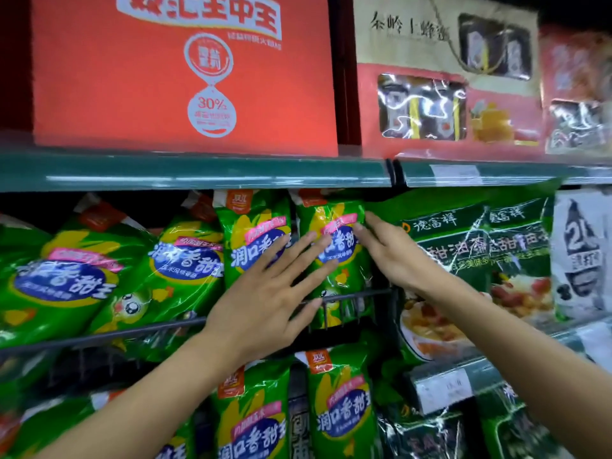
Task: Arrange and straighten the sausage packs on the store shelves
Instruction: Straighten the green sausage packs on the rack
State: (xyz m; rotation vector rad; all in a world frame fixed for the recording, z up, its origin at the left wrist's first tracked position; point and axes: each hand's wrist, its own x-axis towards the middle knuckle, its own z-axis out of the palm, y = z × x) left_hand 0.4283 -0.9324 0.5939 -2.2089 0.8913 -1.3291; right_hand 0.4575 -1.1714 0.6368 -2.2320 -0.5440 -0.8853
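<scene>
- My left hand (265, 299) lies flat with straight fingers, pressing on the pack (334, 260) at its fingertips; the palm covers the lower edge of the next pack (251, 233) to its left.
- My right hand (394, 256) reaches in from the right, fingers fairly straight, touching the same pack's right edge near the top. I cannot tell whether the thumb hooks behind it.
- That pack stands nearly upright between my two hands, behind the wire rail (357, 294), just under the shelf edge (198, 173) above my fingers.
- Left of my left hand, more packs (66, 279) lean over at a slant; below my wrists another row (337, 409) stands upright.
- Just beyond my right hand sits a larger green bag (480, 246), crowding the pack's side.
- I judge the pack to be light and limp, with glossy film that will slide under a flat palm, and firm sausages inside that give it some body.
- Best to take it by both side edges, or pinch the flat top seal; pressing the middle would only crinkle the film.
</scene>
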